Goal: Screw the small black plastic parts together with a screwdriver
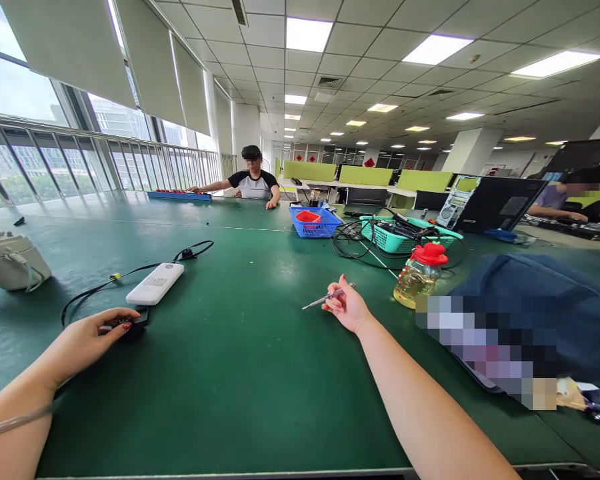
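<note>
My right hand [347, 308] is closed around a slim screwdriver [325, 297], whose thin metal shaft points left over the green table [260, 373]. At the left, my left hand [97, 331] has its fingers and thumb wrapped on a small black device [136, 324]; the fingers cover part of it, so its exact kind does not show. Just beyond that hand lies a white power bank [155, 284] with printing on its top. A black cable [93, 291] with a yellow tag runs past the power bank's far side.
A bottle with a red lid [420, 275] stands right of my right hand, near a dark blue bag [545, 307]. Farther back are a blue basket [314, 229], a green basket [390, 241] with cables, and a computer case [490, 203]. A person [253, 177] sits across the table.
</note>
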Demonstrator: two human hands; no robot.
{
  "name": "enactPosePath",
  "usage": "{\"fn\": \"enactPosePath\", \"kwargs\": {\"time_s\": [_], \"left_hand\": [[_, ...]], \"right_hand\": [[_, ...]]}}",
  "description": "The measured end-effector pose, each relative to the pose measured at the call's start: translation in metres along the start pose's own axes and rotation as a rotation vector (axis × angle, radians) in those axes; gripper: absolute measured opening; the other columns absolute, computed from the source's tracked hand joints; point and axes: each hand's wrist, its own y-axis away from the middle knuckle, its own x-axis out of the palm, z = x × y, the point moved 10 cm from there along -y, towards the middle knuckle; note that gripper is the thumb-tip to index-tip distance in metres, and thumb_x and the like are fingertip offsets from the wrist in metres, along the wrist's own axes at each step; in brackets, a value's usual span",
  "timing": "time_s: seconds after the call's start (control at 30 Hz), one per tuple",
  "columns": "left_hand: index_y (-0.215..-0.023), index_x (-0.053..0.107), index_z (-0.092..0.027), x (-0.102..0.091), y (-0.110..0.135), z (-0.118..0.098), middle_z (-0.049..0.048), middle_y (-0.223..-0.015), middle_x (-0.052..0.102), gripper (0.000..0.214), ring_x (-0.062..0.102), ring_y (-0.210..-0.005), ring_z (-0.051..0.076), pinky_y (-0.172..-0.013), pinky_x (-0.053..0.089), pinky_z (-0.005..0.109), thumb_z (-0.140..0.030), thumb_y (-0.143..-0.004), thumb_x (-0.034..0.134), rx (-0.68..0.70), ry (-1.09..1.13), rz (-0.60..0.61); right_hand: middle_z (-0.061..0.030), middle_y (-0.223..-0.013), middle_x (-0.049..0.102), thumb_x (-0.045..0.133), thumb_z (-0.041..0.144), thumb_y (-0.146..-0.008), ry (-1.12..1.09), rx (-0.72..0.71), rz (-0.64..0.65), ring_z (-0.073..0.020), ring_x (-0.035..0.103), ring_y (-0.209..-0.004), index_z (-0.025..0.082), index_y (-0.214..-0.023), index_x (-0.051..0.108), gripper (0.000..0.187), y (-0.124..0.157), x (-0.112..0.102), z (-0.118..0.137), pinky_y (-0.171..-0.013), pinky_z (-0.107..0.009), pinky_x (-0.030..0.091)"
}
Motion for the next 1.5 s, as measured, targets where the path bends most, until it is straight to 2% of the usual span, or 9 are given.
{"fn": "enactPosePath", "kwargs": {"time_s": [0.13,0.5,0.73,0.83,1.0,1.13,1.2,1.37,1.5], "left_hand": [[-0.109,0.065,-0.020,0.004,-0.003,0.006,0.0071,-0.109,0.071,0.067,0.068,-0.090,0.024,-0.078,0.052,0.029,-0.069,-0.065,0.052,-0.022,0.079,0.019],[-0.119,0.064,-0.019,0.015,-0.002,0.000,0.0078,-0.108,0.071,0.085,0.069,-0.090,0.025,-0.077,0.054,0.029,-0.080,-0.060,0.055,-0.011,0.138,0.077],[-0.115,0.069,-0.024,0.014,-0.001,-0.013,0.0047,-0.121,0.067,0.068,0.064,-0.098,0.025,-0.080,0.051,0.027,-0.071,-0.066,0.059,0.098,-0.010,0.080],[-0.117,0.068,-0.023,0.008,0.000,-0.022,0.0059,-0.121,0.066,0.068,0.063,-0.093,0.024,-0.074,0.051,0.027,-0.070,-0.072,0.050,0.128,-0.083,0.020],[-0.115,0.069,-0.018,-0.011,-0.002,-0.018,0.0098,-0.119,0.066,0.062,0.062,-0.104,0.027,-0.090,0.047,0.034,-0.054,-0.081,0.030,0.011,-0.246,-0.190],[-0.109,0.072,-0.016,-0.005,-0.005,-0.011,0.0120,-0.120,0.067,0.058,0.060,-0.110,0.030,-0.096,0.044,0.036,-0.050,-0.082,0.033,-0.048,-0.357,-0.116],[-0.106,0.072,-0.017,-0.006,-0.005,-0.004,0.0126,-0.115,0.069,0.058,0.063,-0.104,0.031,-0.088,0.048,0.036,-0.055,-0.080,0.037,-0.109,-0.377,-0.100],[-0.094,0.074,-0.023,-0.010,-0.001,0.009,0.0103,-0.083,0.074,0.055,0.066,-0.081,0.030,-0.066,0.048,0.032,-0.065,-0.076,0.042,-0.227,-0.410,-0.042],[-0.085,0.072,-0.024,-0.012,0.002,0.008,0.0110,-0.085,0.073,0.058,0.064,-0.090,0.034,-0.073,0.047,0.036,-0.072,-0.073,0.042,-0.264,-0.483,-0.019]], "right_hand": [[0.0092,-0.038,0.032,0.058,0.074,-0.075,-0.013,-0.005,-0.010,-0.0076,0.025,-0.037,0.022,-0.061,0.053,0.054,0.000,-0.001,0.000,-0.063,-0.031,0.049],[0.0099,-0.037,0.031,0.059,0.075,-0.072,0.022,-0.004,0.016,-0.0081,0.024,-0.037,0.023,-0.061,0.052,0.054,-0.001,0.000,-0.001,-0.063,-0.032,0.050],[0.0094,-0.037,0.033,0.059,0.074,-0.073,0.011,-0.009,0.001,-0.0081,0.024,-0.037,0.022,-0.061,0.053,0.054,-0.002,-0.002,-0.001,-0.064,-0.032,0.049],[0.0096,-0.037,0.032,0.058,0.075,-0.073,0.024,-0.010,0.009,-0.0082,0.024,-0.037,0.023,-0.061,0.052,0.054,-0.002,-0.001,-0.001,-0.063,-0.033,0.050],[0.0097,-0.037,0.032,0.057,0.075,-0.073,0.029,-0.007,0.017,-0.0080,0.024,-0.037,0.023,-0.061,0.051,0.054,-0.002,0.000,-0.001,-0.063,-0.032,0.050],[0.0093,-0.037,0.034,0.059,0.072,-0.074,0.012,-0.008,0.014,-0.0080,0.024,-0.036,0.022,-0.061,0.053,0.052,-0.002,-0.001,-0.002,-0.062,-0.031,0.048],[0.0092,-0.037,0.033,0.058,0.073,-0.075,0.013,-0.006,0.016,-0.0080,0.024,-0.037,0.022,-0.060,0.053,0.053,-0.002,-0.001,-0.002,-0.063,-0.031,0.049],[0.0091,-0.037,0.032,0.059,0.074,-0.073,0.004,-0.001,0.026,-0.0075,0.023,-0.038,0.021,-0.060,0.055,0.054,-0.002,0.000,-0.003,-0.063,-0.030,0.049],[0.0090,-0.037,0.033,0.061,0.072,-0.073,0.002,-0.001,0.027,-0.0074,0.022,-0.038,0.021,-0.060,0.056,0.053,-0.002,0.000,-0.002,-0.063,-0.030,0.049]]}}
